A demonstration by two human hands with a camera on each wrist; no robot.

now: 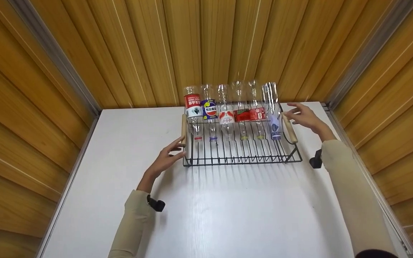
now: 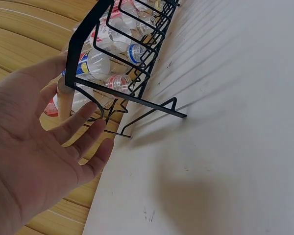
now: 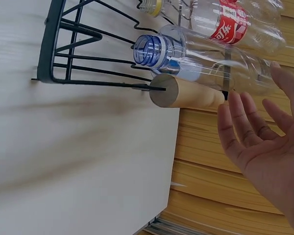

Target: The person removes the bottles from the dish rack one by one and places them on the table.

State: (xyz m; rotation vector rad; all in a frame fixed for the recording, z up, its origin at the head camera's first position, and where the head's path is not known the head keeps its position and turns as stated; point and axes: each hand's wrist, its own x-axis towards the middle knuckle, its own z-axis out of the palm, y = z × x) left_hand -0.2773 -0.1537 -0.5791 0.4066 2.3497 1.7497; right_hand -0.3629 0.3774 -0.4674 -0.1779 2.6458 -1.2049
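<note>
Uneven nudging could be toppling clear plastic bottles [image 1: 227, 116]
Loosely spread fingers [image 2: 99, 159] [image 3: 226, 129] are flanking the black wire rack [image 2: 83, 40].

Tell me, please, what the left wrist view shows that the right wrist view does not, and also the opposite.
Only the left wrist view shows the left hand, the left wooden handle, the bottle with a red neck ring and the Pepsi bottle with a blue neck ring.

Only the right wrist view shows the right hand, the right wooden handle, the blue-mouthed bottle and a metal rail.

Both show the black wire rack, the white tabletop and the wood-grain wall.
</note>
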